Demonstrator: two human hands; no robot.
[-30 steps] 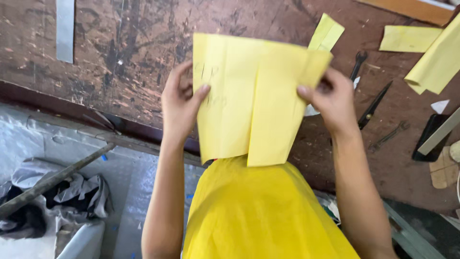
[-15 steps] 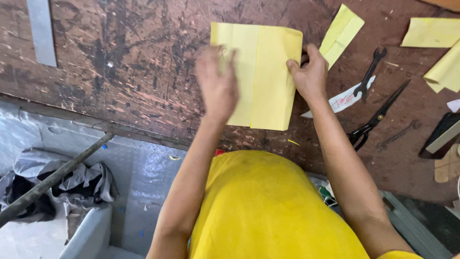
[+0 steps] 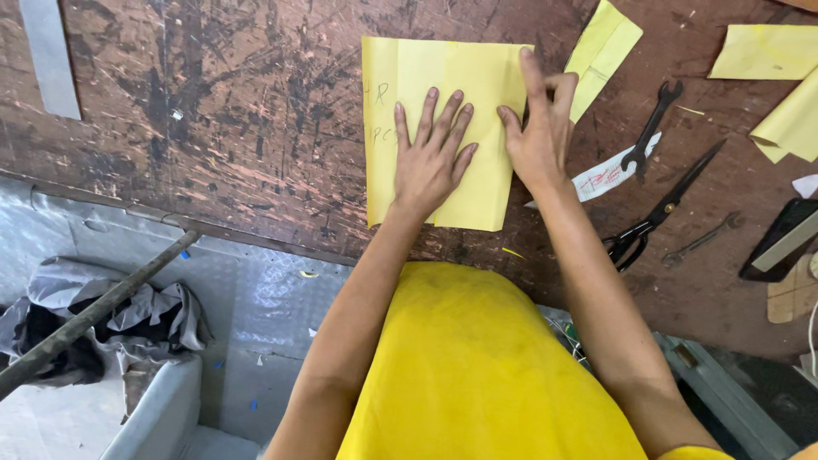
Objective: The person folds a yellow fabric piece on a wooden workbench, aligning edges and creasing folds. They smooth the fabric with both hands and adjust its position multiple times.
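Head view: I see my left hand pressed flat, fingers spread, on the folded yellow paper lying on the worn wooden table. My right hand pins its right edge, fingers extended (scissors nearby).

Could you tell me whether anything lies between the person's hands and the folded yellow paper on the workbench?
Nothing visible does. The left hand lies flat on the folded yellow paper, and the right hand presses its right edge. The scissors and the wrench lie apart to the right.
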